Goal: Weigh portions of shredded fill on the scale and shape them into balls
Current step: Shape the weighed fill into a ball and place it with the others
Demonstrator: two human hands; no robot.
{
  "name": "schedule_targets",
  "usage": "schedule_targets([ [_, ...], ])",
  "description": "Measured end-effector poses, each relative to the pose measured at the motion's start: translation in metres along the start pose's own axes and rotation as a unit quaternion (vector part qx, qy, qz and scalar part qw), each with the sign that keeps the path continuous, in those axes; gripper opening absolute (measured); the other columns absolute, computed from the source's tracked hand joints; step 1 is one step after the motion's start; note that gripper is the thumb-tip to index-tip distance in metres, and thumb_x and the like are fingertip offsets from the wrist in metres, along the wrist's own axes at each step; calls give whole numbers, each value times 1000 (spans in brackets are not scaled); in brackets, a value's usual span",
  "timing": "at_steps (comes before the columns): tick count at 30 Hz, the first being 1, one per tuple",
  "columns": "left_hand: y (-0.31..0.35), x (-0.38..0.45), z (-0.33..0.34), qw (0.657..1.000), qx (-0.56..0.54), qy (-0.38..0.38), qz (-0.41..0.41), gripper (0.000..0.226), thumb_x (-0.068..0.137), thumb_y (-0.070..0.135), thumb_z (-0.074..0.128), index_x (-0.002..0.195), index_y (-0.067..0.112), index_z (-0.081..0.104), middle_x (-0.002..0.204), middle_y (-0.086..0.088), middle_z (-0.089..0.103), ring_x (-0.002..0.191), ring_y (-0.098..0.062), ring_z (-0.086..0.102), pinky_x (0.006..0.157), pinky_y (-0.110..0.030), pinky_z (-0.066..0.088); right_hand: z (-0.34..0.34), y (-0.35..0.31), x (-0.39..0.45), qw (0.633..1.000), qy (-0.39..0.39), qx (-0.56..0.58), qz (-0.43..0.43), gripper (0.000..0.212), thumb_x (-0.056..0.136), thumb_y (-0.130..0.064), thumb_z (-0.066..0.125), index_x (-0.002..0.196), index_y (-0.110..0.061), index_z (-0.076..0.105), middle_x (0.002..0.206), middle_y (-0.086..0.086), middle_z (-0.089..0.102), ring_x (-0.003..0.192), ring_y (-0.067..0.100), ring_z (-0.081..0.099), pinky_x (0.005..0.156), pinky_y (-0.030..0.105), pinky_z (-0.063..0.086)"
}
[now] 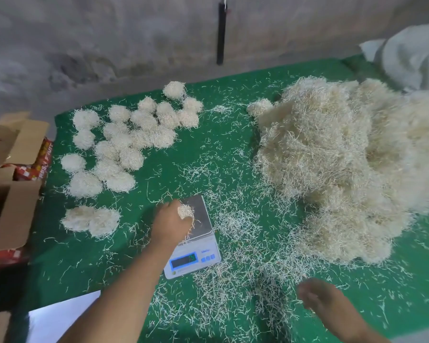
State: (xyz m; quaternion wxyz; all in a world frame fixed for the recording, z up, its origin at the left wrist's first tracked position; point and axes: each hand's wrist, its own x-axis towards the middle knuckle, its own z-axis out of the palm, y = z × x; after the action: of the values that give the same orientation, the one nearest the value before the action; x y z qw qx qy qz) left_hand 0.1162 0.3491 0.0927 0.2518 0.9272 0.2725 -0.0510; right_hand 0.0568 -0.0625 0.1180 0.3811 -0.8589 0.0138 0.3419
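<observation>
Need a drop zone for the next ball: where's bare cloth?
Freest: green cloth left of the scale, below the two near balls. A thinly littered strip runs between the balls and the heap. Crowded: loose shreds right of the scale.

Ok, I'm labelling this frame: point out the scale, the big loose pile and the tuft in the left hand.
scale (203,246): head view, white front casing.
big loose pile (332,154): head view, its middle.
tuft (185,211): head view, clump above the knuckles.

The left hand grips a small tuft of shredded fill over the scale near the green table's front edge. The blurred right hand hovers over loose shreds. Finished balls cluster toward the far left corner; the big pile fills the right side.
</observation>
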Motion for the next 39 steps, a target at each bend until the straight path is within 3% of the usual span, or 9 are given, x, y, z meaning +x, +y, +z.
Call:
schedule_targets([
  [4,31,-89,-33,978,-207,13,39,25,77,30,60,100,40,66,91,14,69,59,0,55,57,-30,45,-15,-93,-8,997,0,50,-53,32,94,-64,62,124,-50,60,113,-25,72,94,-9,70,81,21,59],
  [11,89,-208,-89,911,-406,14,64,52,60,10,50,95,42,71,106,21,70,103,3,62,87,-20,48,4,-228,-34,931,-235,250,-126,48,93,-85,39,135,-65,54,139,-32,59,131,-4,54,118,46,39],
  [14,104,-235,-93,894,-440,51,68,65,73,1,47,120,43,63,122,19,65,118,-1,59,101,-41,50,29,-242,-53,895,-314,307,-79,60,94,-82,45,137,-45,66,140,-12,68,133,6,60,116,48,46],
  [18,112,-252,-91,887,-425,176,-32,89,87,2,50,151,57,23,157,27,29,144,8,29,121,-45,29,49,-245,-80,895,-275,340,-89,38,104,-68,39,107,-57,76,94,-50,63,84,-37,52,77,12,41],
  [23,121,-263,-95,877,-432,186,-95,99,75,19,48,152,68,7,161,37,3,123,42,6,118,-32,15,59,-225,-97,902,-242,312,-177,35,110,-54,40,115,-39,71,100,-37,73,98,-24,63,77,1,47],
  [27,141,-268,-87,870,-466,113,-114,90,88,27,58,153,67,10,162,33,10,119,41,12,110,-29,19,49,-222,-98,907,-121,346,-208,58,106,-51,51,110,2,74,92,16,75,81,19,67,73,18,51],
  [30,153,-276,-90,793,-591,-13,-146,69,78,46,67,144,51,47,136,45,52,117,30,45,104,-30,38,29,-229,-96,899,-92,376,-202,67,97,-67,53,93,-1,67,82,14,61,74,23,56,74,31,53],
  [33,158,-283,-97,695,-694,-67,-175,65,72,57,75,132,33,67,131,5,70,116,-12,68,96,-55,57,2,-232,-83,916,-55,356,-175,87,101,-70,51,119,15,63,99,24,71,88,40,68,91,53,53],
  [39,171,-288,-89,479,-813,-184,-275,57,101,57,48,108,8,77,113,-19,74,102,-42,74,99,-72,46,-15,-222,-61,933,-61,299,-189,24,105,-21,50,106,-23,74,107,3,76,104,23,69,103,45,55],
])
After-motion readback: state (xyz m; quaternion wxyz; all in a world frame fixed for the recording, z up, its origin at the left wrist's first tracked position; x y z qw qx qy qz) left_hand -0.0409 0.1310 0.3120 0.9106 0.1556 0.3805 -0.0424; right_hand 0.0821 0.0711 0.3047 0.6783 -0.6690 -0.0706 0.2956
